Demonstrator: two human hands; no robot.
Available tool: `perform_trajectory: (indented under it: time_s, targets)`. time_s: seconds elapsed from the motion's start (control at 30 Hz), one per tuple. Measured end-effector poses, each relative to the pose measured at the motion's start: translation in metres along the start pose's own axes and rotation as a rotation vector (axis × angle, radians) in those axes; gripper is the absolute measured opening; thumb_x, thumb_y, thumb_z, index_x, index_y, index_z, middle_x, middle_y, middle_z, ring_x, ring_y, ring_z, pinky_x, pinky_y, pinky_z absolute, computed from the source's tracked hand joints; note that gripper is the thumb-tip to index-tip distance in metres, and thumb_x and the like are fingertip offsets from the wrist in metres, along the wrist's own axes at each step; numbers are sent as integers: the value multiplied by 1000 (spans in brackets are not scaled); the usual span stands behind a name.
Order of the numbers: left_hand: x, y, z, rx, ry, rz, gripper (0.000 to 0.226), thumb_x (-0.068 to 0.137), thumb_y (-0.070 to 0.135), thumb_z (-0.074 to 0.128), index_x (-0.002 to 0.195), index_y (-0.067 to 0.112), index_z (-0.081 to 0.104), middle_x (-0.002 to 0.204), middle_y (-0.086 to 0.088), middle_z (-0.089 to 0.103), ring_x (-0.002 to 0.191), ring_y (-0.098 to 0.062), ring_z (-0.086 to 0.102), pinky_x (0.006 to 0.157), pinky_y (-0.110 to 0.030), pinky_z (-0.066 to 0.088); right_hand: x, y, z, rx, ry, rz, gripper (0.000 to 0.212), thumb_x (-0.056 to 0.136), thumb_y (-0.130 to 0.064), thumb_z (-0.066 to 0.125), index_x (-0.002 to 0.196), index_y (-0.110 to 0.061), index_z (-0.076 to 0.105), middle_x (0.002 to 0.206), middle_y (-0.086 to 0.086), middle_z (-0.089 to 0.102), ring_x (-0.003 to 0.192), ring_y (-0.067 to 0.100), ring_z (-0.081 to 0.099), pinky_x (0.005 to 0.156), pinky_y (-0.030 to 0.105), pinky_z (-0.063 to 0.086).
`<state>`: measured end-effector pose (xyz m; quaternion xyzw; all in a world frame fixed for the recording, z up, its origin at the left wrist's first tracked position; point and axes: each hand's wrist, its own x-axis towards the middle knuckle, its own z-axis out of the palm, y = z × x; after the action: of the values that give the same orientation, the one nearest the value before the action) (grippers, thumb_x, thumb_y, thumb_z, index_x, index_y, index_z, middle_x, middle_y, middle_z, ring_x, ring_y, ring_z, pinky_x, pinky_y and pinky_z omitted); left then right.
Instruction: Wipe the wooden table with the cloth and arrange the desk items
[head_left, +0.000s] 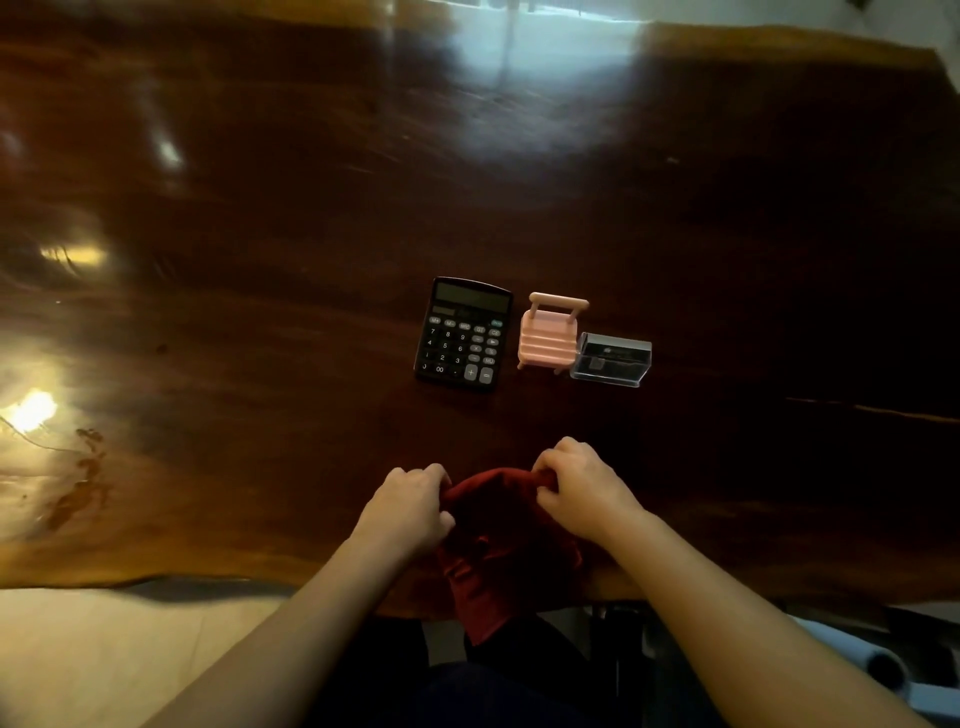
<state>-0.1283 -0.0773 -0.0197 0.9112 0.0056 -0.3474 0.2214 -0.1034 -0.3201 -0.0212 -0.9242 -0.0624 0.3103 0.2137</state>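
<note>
A dark red cloth (498, 525) lies bunched at the near edge of the glossy wooden bench (260, 218), its lower part hanging over that edge. The left hand (410, 506) pinches the cloth's left side, its grip closed on the fabric; the right hand (582, 491) pinches the cloth's upper right corner, fingers curled tight around a fold. Further in from the near edge, near the bench's middle, three items stand in a row: a black calculator (462, 335), just right of it a small pink chair-shaped stand (550, 335), and touching that a clear box (613, 359).
</note>
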Motion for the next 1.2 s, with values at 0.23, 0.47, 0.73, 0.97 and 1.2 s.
perform_trajectory:
  time_s: [0.23, 0.47, 0.73, 0.97, 1.2]
  targets:
    - [-12, 4, -14, -127, -91, -41, 9, 87, 38, 63, 91, 30, 66, 85, 4, 67, 71, -8, 63, 55, -20, 50, -22, 4, -14, 230, -116, 32, 14, 89, -33, 71, 94, -38, 59, 94, -3, 64, 75, 14, 68, 62, 28, 60]
    - [-50, 1, -32, -756, -217, -76, 9, 85, 35, 63, 77, 32, 68, 84, 2, 62, 74, -12, 58, 70, -29, 44, -52, 2, -33, 594, -97, 22, 20, 86, -29, 72, 87, -47, 65, 98, 1, 71, 80, 13, 74, 69, 33, 63]
    - [-73, 0, -51, -1214, -286, -24, 23, 90, 30, 67, 111, 23, 75, 119, -15, 71, 111, -34, 68, 95, -49, 53, -104, -25, -52, 812, 66, 14, 13, 90, -23, 71, 94, -35, 69, 106, 8, 70, 92, 25, 74, 76, 42, 63]
    - [-79, 11, -103, -1294, -515, 91, 29, 86, 14, 72, 115, 13, 74, 127, -22, 66, 117, -38, 64, 85, -41, 58, -171, -67, -55, 984, 321, 101, 9, 96, -16, 66, 106, -16, 68, 108, 13, 69, 96, 23, 73, 77, 39, 62]
    - [-91, 56, -116, -1179, -719, 237, 29, 93, 8, 62, 120, 8, 69, 129, -26, 63, 119, -41, 61, 97, -51, 52, -243, -85, -37, 1203, 624, 193, 14, 97, -20, 66, 94, -33, 72, 93, -4, 73, 89, 21, 73, 73, 33, 59]
